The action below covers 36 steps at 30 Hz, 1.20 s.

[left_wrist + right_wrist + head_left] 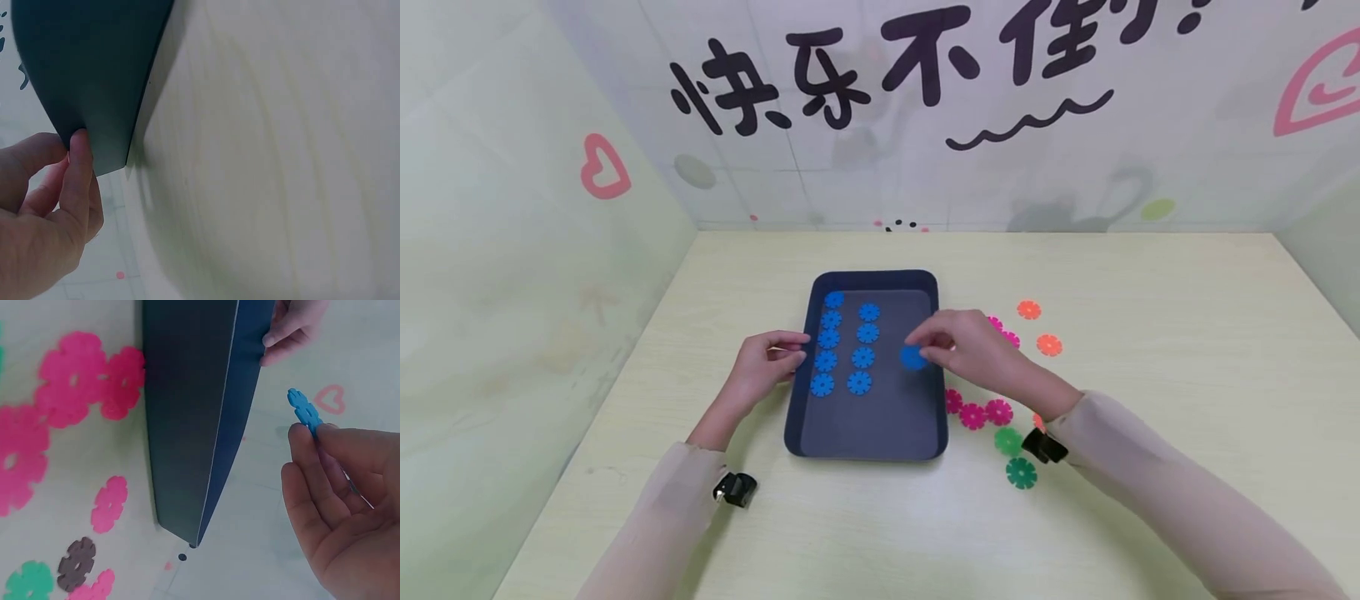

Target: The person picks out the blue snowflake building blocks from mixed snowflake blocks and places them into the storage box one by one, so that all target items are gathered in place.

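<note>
A dark rectangular tray (872, 429) lies on the table. In it, several blue notched snowflake discs (828, 338) form a column along the left side, with a second column of blue discs (862, 357) beside it. My left hand (758, 364) pinches the tray's left rim between thumb and fingers; the left wrist view shows fingertips on the outer wall (103, 81). Over the right part of the tray, my right hand (976, 348) pinches one blue snowflake disc (305, 411) by its edge, raised above the tray floor in the right wrist view.
To the tray's right lie magenta discs (973, 416), some close against its wall. Orange discs (1028, 310) are farther right, and green discs (1021, 472) nearer the front. A dark disc (77, 564) shows in the right wrist view. A printed wall (865, 183) stands behind the table.
</note>
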Tool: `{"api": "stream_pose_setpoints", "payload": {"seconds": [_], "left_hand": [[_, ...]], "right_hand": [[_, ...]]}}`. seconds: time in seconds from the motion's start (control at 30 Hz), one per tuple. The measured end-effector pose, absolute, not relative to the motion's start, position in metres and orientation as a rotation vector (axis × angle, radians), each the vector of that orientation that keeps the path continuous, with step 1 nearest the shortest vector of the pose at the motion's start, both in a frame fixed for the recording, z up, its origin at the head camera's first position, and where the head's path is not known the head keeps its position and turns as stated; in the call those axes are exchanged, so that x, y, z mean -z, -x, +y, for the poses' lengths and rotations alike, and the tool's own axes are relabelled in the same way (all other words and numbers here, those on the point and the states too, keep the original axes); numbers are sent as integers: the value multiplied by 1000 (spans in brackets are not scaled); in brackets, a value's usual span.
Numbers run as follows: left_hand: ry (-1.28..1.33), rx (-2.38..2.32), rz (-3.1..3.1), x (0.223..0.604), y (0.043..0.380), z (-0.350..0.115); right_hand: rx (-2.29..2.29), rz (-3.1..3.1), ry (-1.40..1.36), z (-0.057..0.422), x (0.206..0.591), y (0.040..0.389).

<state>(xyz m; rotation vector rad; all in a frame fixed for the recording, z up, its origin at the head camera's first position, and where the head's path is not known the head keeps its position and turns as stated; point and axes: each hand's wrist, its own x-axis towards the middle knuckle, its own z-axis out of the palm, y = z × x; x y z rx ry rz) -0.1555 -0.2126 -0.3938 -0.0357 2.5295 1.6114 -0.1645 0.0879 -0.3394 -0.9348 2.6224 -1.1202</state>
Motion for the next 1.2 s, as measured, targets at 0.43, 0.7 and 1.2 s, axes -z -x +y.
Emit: {"api": "stream_pose_setpoints", "payload": {"seconds": [0.43,0.7,1.2], "left_hand": [[42,-1602,2535,393,155,-212],[40,-1601,2534,392,155,-212],[37,-1601,2535,393,156,-213]], "right_hand": [[1271,2649,704,46,334,211],[1397,2614,658,22,331,230],[1671,2492,375,-8,337,253]]}}
